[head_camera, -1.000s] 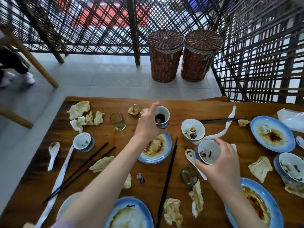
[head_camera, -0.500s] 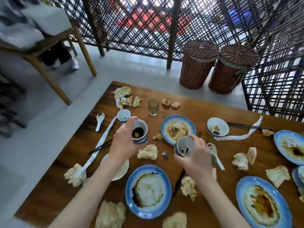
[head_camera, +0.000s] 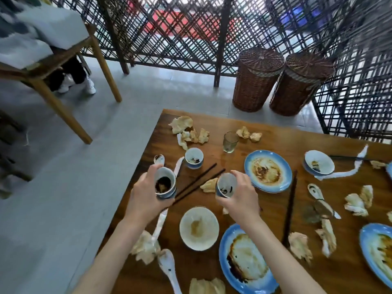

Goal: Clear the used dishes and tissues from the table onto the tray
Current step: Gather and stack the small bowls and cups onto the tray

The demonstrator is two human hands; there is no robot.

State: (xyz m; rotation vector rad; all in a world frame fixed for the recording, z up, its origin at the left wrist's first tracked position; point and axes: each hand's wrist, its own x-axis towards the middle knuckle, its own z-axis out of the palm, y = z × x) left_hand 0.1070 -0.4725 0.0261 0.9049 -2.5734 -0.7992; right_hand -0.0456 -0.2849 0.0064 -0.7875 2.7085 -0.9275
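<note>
Carrying cups leftward (both hands).

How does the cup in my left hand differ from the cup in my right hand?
The left-hand cup holds a thick dark brown residue; the right-hand cup shows only a few dark flecks. The left-hand cup hangs near the table's edge; the right-hand cup is over the table. Both are small, white inside, blue outside, and tilted toward the camera.

Blue-rimmed plates, brown table

Two soiled cups held tilted above the table.
</note>
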